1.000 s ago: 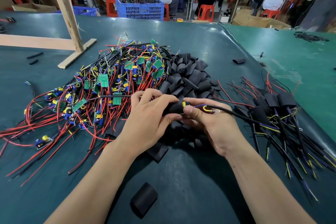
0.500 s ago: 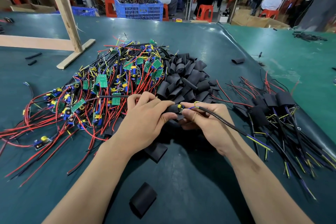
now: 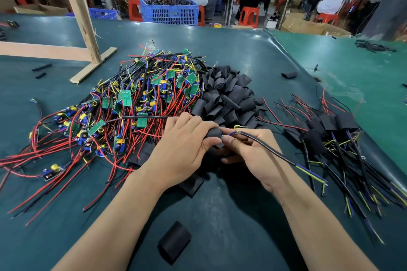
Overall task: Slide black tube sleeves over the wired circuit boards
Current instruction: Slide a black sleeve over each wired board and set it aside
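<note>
Head view shows the left hand (image 3: 182, 152) curled round a black tube sleeve (image 3: 213, 134), fingers over the top and thumb pressed to its near side. Just to its right, the right hand (image 3: 253, 154) pinches a black cable (image 3: 268, 149) between thumb and forefinger, right at the sleeve's open end; the cable runs across the back of that hand and ends in loose blue and yellow leads. The circuit board itself is hidden inside the grip — whether it is fully in the sleeve cannot be told.

Beyond the left hand, to its left, lies a heap of wired circuit boards (image 3: 132, 105) with red and black wires. Straight beyond both hands sits a pile of empty sleeves (image 3: 229, 94). To the right of the right hand lie the sleeved boards (image 3: 330, 130), their leads fanned out. Nearer than both hands, one flat sleeve (image 3: 175, 241) lies alone on the green tabletop (image 3: 242, 226).
</note>
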### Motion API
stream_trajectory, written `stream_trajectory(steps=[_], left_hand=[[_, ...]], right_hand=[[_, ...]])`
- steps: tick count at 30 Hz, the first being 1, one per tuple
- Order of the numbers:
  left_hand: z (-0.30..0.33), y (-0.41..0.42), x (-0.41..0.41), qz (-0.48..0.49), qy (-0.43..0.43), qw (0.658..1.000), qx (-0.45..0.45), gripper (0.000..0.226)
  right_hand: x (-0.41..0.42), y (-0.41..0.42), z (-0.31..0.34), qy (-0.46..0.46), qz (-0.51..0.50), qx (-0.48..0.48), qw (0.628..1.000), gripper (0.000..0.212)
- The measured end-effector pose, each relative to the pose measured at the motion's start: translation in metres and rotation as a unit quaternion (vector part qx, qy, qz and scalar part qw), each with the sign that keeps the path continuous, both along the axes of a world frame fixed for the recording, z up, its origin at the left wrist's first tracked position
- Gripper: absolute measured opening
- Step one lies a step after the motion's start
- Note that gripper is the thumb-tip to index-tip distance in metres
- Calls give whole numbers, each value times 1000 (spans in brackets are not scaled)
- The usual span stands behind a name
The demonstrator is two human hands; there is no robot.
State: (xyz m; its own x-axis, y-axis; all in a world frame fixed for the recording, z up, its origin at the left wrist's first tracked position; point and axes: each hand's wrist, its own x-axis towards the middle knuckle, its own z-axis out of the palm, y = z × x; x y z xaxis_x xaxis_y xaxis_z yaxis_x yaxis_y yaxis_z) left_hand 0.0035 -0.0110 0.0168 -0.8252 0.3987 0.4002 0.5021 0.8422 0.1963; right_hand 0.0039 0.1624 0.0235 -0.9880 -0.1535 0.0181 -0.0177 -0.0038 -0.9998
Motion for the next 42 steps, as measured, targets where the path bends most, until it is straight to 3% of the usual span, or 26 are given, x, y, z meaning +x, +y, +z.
stream_trajectory(steps=[6, 13, 20, 26, 30, 34, 42], left_hand=[[-1, 1, -1, 0, -1, 1000, -10, 56], [-2, -2, -4, 3, 9, 999, 34, 62], [-3, 1, -3, -19, 33, 999, 22, 57], [-3, -4, -6, -7, 28, 999, 46, 57], [-3, -9, -8, 17, 35, 996, 74, 48], [-2, -10, -9, 13, 52, 994, 95, 44], [-3, -10, -8, -21, 73, 992, 98, 50]], right_hand=[[1, 0, 2, -33, 49, -49, 997, 22], [-4, 3, 3, 3, -46, -79, 996, 13], [0, -2, 3, -35, -43, -80, 995, 22], [-1, -3, 4, -69, -28, -137, 988, 7], [-3, 3, 8, -74, -19, -183, 980, 23], [-7, 13, 14, -58, -45, -229, 971, 18], [-7, 11, 12, -52, -87, -233, 967, 16]])
